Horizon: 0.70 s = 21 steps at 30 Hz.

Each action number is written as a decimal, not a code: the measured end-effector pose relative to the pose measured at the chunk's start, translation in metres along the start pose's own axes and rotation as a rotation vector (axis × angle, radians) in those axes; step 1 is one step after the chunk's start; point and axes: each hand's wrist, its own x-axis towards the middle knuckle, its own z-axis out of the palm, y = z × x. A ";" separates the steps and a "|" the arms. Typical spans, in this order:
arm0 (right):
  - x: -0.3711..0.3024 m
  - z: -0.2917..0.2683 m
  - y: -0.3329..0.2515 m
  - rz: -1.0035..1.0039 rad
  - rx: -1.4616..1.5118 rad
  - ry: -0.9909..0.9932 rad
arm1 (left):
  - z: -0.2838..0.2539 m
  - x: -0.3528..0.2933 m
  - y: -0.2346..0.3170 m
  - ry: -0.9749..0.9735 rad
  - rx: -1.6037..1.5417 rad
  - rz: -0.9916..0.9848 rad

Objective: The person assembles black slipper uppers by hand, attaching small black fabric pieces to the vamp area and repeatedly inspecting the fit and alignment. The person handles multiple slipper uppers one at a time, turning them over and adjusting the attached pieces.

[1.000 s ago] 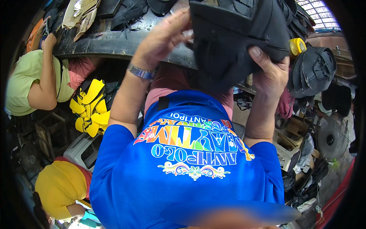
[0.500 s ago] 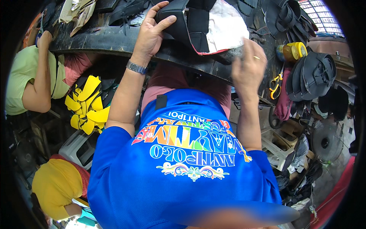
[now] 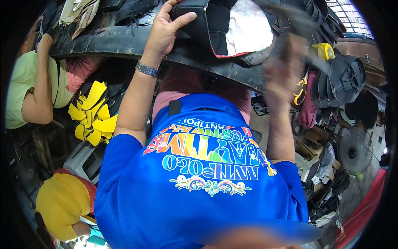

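Note:
At the table's near edge, my left hand (image 3: 168, 31) grips the upper left side of a black sewn piece (image 3: 195, 25), thumb on top. The piece has black panels, a white inner face (image 3: 248, 29) and a thin red edge along its bottom. My right hand (image 3: 286, 68) is raised to the right of the piece, apart from it and smeared by motion. Around it a long grey-brown blurred tool (image 3: 290, 18), which looks like a hammer, crosses above the table. Its exact kind is hard to make out. Beneath the piece's right corner lies a dark rounded block (image 3: 257, 57).
The dark table (image 3: 99, 43) holds black cut pieces (image 3: 134, 12) and brown paper pieces (image 3: 78, 14). At right are a yellow container (image 3: 325, 52), orange-handled scissors (image 3: 300, 91), stacked black pieces (image 3: 346, 79) and a fan (image 3: 354, 153). Yellow pieces (image 3: 95, 110) lie left; two people sit there.
My right hand has moved right, away from the piece, and a blurred long tool now shows with it. My left hand and the black piece have shifted only slightly.

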 end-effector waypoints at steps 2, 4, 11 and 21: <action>0.008 0.018 -0.001 0.309 -0.403 -0.428 | 0.001 0.000 -0.001 -0.013 0.019 0.030; 0.010 0.018 0.003 0.235 -0.325 -0.375 | 0.001 -0.001 -0.002 -0.013 0.046 0.061; -0.012 0.011 0.014 0.013 -0.173 -0.188 | -0.001 0.000 -0.002 -0.017 0.047 0.068; -0.026 0.005 0.009 0.371 -0.477 -0.361 | 0.001 0.002 -0.001 -0.027 0.006 0.056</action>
